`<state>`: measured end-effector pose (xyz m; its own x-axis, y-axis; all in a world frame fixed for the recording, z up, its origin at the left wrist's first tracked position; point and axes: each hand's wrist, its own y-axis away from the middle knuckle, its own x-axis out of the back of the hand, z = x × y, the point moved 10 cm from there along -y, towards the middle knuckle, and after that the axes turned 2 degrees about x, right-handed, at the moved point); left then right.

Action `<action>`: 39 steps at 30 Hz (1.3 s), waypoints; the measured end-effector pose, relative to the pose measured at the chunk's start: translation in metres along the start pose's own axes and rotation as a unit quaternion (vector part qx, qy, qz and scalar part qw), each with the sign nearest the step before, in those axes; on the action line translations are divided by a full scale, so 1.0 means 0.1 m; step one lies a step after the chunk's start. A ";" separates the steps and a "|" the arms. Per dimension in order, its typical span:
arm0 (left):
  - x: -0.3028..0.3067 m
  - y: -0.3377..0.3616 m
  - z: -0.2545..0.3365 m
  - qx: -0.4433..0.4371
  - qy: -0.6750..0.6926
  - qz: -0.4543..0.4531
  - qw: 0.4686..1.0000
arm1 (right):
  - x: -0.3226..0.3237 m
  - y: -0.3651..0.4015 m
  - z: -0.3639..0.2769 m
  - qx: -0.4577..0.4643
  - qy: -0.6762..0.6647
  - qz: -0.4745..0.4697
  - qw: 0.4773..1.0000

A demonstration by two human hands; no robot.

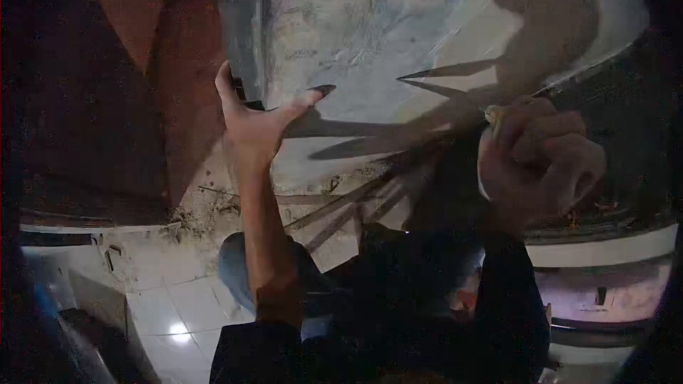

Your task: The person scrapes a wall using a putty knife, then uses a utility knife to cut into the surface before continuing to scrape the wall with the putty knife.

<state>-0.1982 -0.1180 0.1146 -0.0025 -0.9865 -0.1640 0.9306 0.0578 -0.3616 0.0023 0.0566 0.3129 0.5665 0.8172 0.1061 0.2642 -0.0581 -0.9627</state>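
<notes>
My left hand (260, 124) reaches to the left edge of a pale, worn board-like surface (341, 21), its thumb and a finger spread wide apart. A small dark thing (325, 89) shows at the tip of one digit; I cannot tell what it is. On the right, my right hand (544, 149) is closed in a fist, and a small pale bit (489, 114) shows at its upper left side. What the fist holds, if anything, is hidden. Shadows of the hands fall across the pale surface.
A reddish-brown panel (128, 99) stands at the left. Dirt and debris (206, 203) lie below the board, beside white floor tiles (160, 313) at the lower left. A dark area borders the surface at the right.
</notes>
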 end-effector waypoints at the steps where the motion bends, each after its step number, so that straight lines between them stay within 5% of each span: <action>1: 0.01 0.00 0.01 -0.001 0.000 0.000 1.000 | 0.03 -0.02 -0.02 0.001 0.000 0.001 1.000; 4: 0.00 0.00 0.00 0.000 -0.026 -0.001 1.000 | 0.05 -0.09 -0.15 0.027 -0.053 -0.019 0.998; 6: -0.01 0.00 -0.08 0.009 0.002 0.001 1.000 | 0.18 -0.09 -0.27 0.057 0.017 0.089 0.994; 16: -0.04 0.04 0.12 0.022 0.018 0.011 1.000 | 0.86 0.00 -0.05 -0.014 -0.053 0.233 0.971; 18: -0.04 0.04 0.09 0.021 0.022 0.007 1.000 | 0.70 0.01 0.15 -0.088 -0.239 0.170 0.952; 32: -0.05 0.06 0.06 0.022 0.012 0.011 1.000 | 0.90 0.31 0.31 -0.100 -0.076 0.215 0.968; 35: -0.07 0.23 0.17 -0.012 -0.066 0.099 0.993 | 0.88 0.38 0.31 -0.076 -0.091 0.226 0.967; 37: 0.05 0.58 0.54 -0.214 -0.164 0.267 0.925 | 0.81 0.44 0.31 -0.072 -0.097 0.230 0.966; 39: -0.08 0.71 0.66 -0.240 -0.184 0.203 0.931 | 0.57 0.47 0.14 -0.046 0.095 0.180 0.978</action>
<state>-0.1080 -0.1157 0.1506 0.5217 -0.8491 -0.0828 0.5561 0.4121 -0.7218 0.0364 0.1082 0.2699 0.7680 0.6138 -0.1829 0.0849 -0.3807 -0.9208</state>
